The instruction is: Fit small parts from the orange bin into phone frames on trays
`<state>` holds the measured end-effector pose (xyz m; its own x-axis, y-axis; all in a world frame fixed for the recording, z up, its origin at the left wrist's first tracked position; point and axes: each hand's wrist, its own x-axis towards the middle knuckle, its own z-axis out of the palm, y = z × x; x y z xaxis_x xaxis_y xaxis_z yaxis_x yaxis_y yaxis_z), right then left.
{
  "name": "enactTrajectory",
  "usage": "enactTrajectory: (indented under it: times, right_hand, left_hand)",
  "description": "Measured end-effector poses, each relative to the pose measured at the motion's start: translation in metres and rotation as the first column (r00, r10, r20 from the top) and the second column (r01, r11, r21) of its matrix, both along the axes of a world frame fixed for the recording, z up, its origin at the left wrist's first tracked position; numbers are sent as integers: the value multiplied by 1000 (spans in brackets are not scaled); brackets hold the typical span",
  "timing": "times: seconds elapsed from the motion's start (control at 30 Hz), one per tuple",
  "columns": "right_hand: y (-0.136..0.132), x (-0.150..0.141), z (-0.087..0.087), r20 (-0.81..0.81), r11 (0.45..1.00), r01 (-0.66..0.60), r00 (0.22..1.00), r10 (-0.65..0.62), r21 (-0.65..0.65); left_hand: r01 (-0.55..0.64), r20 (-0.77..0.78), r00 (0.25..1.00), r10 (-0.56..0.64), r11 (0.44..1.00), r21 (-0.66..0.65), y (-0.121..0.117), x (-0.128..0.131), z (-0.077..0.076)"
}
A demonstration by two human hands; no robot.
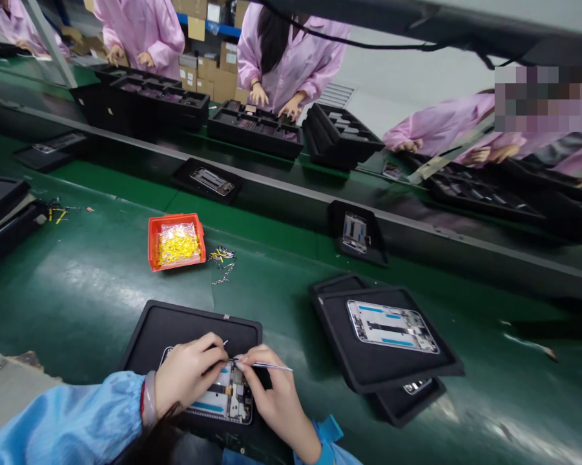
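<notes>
The right hand (277, 395) holds thin metal tweezers (271, 365) over a phone frame (227, 395), and the left hand (187, 374) is close beside it, at the upper edge of the frame. This frame lies in a black tray (188, 329) on the green worktop (101, 284). Near them is an orange bin (177, 242) with small yellow parts (178, 247), and another phone frame (390, 326) lies in a second black tray (382, 369) to the right.

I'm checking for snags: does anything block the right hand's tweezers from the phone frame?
Nothing visible separates them: the tweezers in the right hand reach over the phone frame on the black tray. The left hand covers part of the frame beside them.
</notes>
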<state>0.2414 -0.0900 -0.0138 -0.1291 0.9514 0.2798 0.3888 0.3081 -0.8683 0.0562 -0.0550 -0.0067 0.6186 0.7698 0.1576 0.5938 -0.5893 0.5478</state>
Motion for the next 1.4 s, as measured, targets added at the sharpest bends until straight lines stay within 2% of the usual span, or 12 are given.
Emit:
enactTrajectory:
  times: [0.17, 0.33, 0.63, 0.97, 1.1, 1.27, 1.4]
  right_hand:
    - [1, -1, -1, -22, 1000, -1, 1000, 1, 4]
    - [1, -2, -2, -19, 999, 16, 1000, -15, 45]
    - [0, -1, -4, -29, 997, 30, 999, -27, 77]
    - [2, -1, -2, -30, 999, 24, 999, -23, 44]
    - [-2, 3, 1, -88, 1000, 0, 996, 2, 26]
    - [-3, 7, 12, -272, 978, 202, 945, -182, 48]
    - [-2, 3, 7, -187, 990, 139, 972, -141, -25]
  left_hand:
    - [67, -9, 998, -67, 965, 255, -2, -3, -8]
    - [114, -69, 993, -95, 924, 366, -3, -3, -9]
    - [123, -121, 989, -81, 909, 397, -7, 0, -13]
    - [247, -283, 949, -140, 887, 391, -11, 4, -8]
    - [254, -270, 951, -153, 885, 390, -12, 2, -11]
    - [248, -224, 960, -168, 884, 397, -11, -1, -14]
    - [206, -166, 975, -150, 893, 400, -8, -2, -9]
